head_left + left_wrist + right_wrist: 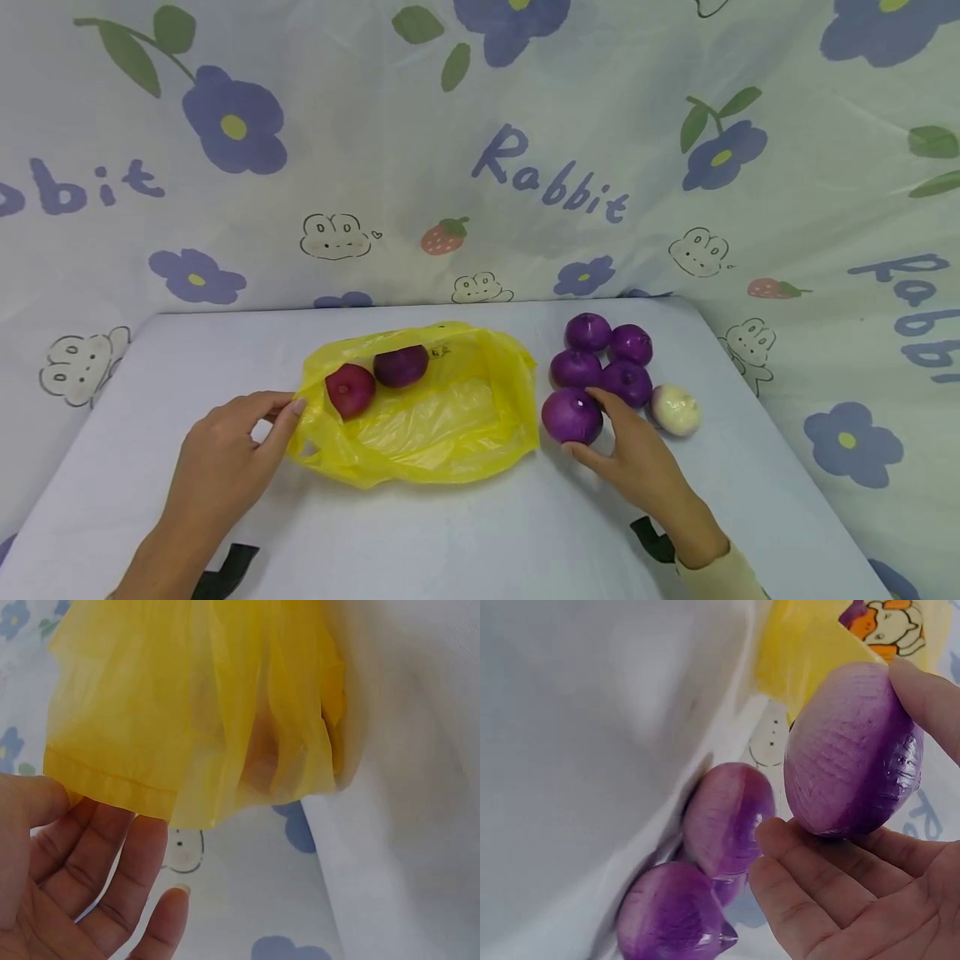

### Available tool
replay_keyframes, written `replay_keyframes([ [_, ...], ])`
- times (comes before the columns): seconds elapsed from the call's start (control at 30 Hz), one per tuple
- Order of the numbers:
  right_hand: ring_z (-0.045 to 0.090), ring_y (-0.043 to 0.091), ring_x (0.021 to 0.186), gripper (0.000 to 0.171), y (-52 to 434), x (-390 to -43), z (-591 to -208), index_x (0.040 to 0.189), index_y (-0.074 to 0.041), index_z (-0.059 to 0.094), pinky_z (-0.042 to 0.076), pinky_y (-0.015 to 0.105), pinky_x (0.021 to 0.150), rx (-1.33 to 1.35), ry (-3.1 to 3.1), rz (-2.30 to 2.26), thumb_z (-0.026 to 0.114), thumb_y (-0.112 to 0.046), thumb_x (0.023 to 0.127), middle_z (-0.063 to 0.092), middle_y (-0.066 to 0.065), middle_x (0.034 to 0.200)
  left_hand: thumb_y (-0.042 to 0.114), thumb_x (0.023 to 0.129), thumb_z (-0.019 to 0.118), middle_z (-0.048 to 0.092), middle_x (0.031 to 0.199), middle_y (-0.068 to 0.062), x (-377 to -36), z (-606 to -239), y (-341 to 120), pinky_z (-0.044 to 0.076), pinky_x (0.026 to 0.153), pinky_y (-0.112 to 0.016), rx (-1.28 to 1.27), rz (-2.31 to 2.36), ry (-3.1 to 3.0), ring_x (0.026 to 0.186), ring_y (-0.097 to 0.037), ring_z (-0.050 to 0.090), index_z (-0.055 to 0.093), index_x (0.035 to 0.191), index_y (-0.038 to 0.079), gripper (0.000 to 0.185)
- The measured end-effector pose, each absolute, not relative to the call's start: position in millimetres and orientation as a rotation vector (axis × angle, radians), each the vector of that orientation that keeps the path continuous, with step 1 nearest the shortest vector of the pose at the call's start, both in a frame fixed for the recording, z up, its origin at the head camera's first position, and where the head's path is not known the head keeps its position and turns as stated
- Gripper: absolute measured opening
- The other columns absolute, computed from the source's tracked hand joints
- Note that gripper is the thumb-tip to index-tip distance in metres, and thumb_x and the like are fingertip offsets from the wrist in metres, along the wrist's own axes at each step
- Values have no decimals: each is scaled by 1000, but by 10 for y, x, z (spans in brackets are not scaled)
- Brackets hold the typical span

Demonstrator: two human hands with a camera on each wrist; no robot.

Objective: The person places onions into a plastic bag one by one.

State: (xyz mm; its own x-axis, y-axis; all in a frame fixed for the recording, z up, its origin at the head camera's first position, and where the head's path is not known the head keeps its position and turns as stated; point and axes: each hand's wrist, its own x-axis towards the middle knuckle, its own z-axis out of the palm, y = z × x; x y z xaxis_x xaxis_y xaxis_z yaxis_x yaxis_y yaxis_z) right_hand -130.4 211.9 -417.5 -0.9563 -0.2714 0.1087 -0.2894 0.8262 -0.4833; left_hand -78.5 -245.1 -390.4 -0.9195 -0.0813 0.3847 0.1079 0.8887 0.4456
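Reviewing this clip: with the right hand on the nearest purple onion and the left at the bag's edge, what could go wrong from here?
1. The right hand only cups the front purple onion between fingers and thumb; it might slip and roll across the white table.
2. The left hand holds just the rim of the thin yellow plastic bag, whose mouth looks slack and may collapse.

Bag (435, 417) yellow; onions (600, 367) purple, one (676, 409) white; backdrop (480, 150) flower-and-rabbit print.

A home-like staged corner: a white table (450, 533) with a bedsheet backdrop (480, 150) (printed "Rabbit") hung on the far side.
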Motion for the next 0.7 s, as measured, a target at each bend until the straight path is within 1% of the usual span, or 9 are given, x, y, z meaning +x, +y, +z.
replay_keyframes([
  [0.1,60,38,130,84,2104,-1302,-4145,149,-4,49,50,56,104,449,-2968,795,89,-41,84,59,19,145,20,95,78,75,93,-13,-789,-3902,-2450,59,67,-49,-10,-655,-2658,87,-36,67,77,112,1,25],
  [0.33,59,39,131,86,2071,-1262,-4067,151,-7,49,50,58,104,380,-2984,796,85,-50,87,58,18,148,20,96,78,75,94,-13,-784,-3896,-2447,60,68,-53,5,-656,-2673,88,-36,67,76,113,1,26],
  [0.53,59,38,131,86,2031,-1236,-4018,152,-8,49,50,57,104,384,-2973,812,84,-51,86,57,17,149,21,96,77,75,93,-12,-785,-3893,-2451,59,67,-48,6,-652,-2676,87,-35,67,77,113,1,26],
  [0.7,59,36,131,86,1999,-1219,-3976,152,-10,50,51,56,103,412,-2948,820,85,-52,85,58,15,149,22,97,76,75,94,-12,-781,-3893,-2447,60,68,-52,24,-658,-2695,88,-35,66,76,114,1,27],
])
